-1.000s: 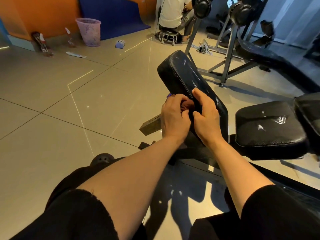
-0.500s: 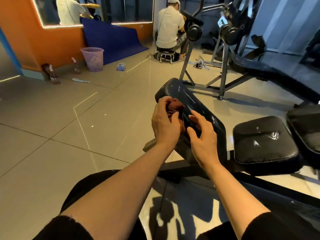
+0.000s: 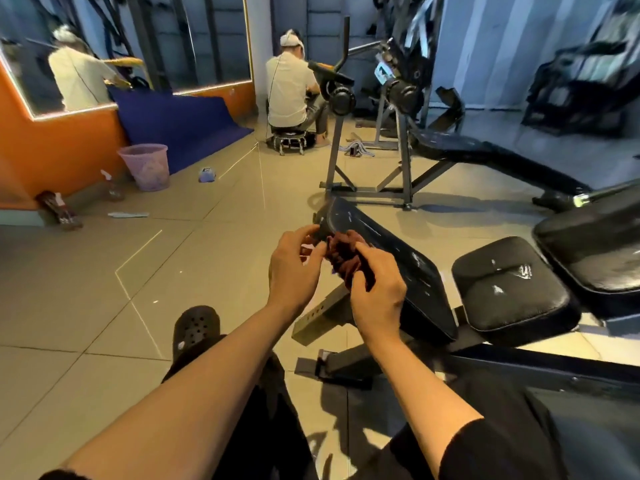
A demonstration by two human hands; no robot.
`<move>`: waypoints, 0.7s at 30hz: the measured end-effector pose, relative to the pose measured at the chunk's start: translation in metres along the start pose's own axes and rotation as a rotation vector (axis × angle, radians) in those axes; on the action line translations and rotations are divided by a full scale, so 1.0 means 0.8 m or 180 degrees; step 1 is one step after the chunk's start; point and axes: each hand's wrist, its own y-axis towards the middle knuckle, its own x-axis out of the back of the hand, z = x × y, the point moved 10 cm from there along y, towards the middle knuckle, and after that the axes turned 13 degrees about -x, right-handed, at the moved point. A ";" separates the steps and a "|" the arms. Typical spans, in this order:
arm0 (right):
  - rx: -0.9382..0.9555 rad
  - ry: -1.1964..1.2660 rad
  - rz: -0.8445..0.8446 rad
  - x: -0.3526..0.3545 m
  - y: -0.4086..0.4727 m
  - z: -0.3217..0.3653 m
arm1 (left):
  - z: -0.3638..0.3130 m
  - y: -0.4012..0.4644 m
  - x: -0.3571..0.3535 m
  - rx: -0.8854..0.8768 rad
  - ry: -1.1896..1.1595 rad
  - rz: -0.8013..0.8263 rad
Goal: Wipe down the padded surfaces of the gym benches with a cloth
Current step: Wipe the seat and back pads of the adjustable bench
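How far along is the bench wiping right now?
Nothing looks finished. In hand: left hand and right hand bunch the dark red cloth above the tilted black padded backrest. Left: the square black seat pad shows white smears.

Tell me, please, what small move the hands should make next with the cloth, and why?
Probably press the dark red cloth back onto the tilted black pad and resume wiping: both the left hand and right hand pinch it bunched above the pad, not flat against it.
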 end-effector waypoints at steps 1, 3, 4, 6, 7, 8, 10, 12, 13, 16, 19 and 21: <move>0.0267 -0.0252 -0.0213 -0.008 -0.004 0.005 | 0.013 0.007 0.007 0.0022 0.0096 -0.0022; 0.0668 -0.0674 -0.0558 -0.036 -0.010 0.012 | 0.046 0.024 0.008 0.0113 0.0091 0.0156; 0.0790 -0.0803 -0.0648 -0.042 -0.011 0.015 | 0.052 0.029 0.004 0.0082 0.0083 0.0275; 0.0972 -0.0996 -0.0829 -0.057 -0.011 0.028 | 0.057 0.044 -0.003 -0.0110 0.0053 0.0501; 0.1055 -0.1117 -0.0903 -0.068 -0.009 0.036 | 0.060 0.053 -0.007 -0.0219 0.0004 0.0608; 0.1118 -0.1276 -0.0928 -0.080 -0.006 0.046 | 0.063 0.061 -0.010 -0.0265 -0.0074 0.0696; 0.1188 -0.1706 -0.0931 -0.100 0.001 0.060 | 0.074 0.075 -0.017 -0.0213 -0.0275 0.0856; 0.1124 -0.2138 -0.1008 -0.103 0.000 0.060 | 0.080 0.084 -0.024 -0.0212 -0.0442 0.1071; 0.1047 -0.2272 -0.1073 -0.100 -0.004 0.057 | 0.080 0.087 -0.029 -0.0271 -0.0564 0.1230; 0.0587 -0.2110 -0.1346 -0.083 -0.015 0.051 | 0.080 0.085 -0.038 -0.0400 -0.1021 0.1770; 0.0272 -0.2187 -0.1333 -0.111 -0.001 0.076 | 0.084 0.087 -0.037 -0.0461 -0.1342 0.2162; 0.0247 -0.2819 -0.1124 -0.149 0.016 0.094 | 0.083 0.094 -0.034 -0.0689 -0.1444 0.2357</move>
